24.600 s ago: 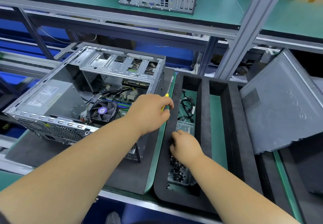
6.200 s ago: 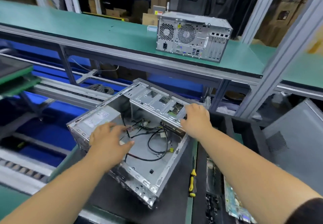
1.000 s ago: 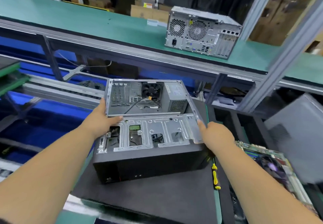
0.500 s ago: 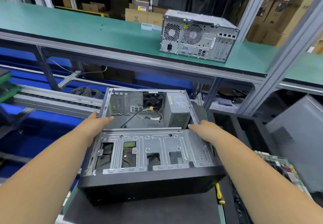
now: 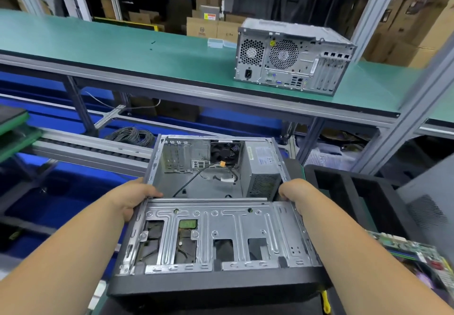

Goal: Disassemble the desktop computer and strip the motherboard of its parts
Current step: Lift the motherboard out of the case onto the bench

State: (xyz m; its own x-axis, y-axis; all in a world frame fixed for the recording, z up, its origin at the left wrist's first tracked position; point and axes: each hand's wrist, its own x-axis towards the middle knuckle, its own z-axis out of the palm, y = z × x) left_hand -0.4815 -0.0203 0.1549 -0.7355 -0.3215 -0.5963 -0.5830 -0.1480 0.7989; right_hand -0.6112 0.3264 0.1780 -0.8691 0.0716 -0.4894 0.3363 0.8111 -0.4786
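Left hand: the left hand (image 5: 130, 198) is clamped on the left side wall of the open computer case (image 5: 213, 218), thumb hooked over the rim, fingers hidden beneath.
Right hand: the right hand (image 5: 293, 190) grips the right side wall beside the power supply (image 5: 261, 167); its fingers curl over the edge and mostly out of sight.
Case: held between both hands, black front panel toward the person, open side up, drive cage (image 5: 216, 236) nearest, rear fan (image 5: 224, 151) at the far end, loose black cable (image 5: 196, 175) on the bare floor inside.
Change: half a second ago the palms lay flatter on the cage's far edge; now both have closed on the side walls, and the case sits closer and larger in view.
Arms: both forearms reach forward, nearly parallel, wrists level with the case's rim.
Motherboard: the motherboard (image 5: 412, 255) lies out of the case at lower right, blurred.
Screwdriver: a yellow screwdriver handle (image 5: 325, 302) shows just below the case's right front corner.
Shelf: a second closed computer tower (image 5: 292, 59) stands on the green upper shelf (image 5: 122, 41).
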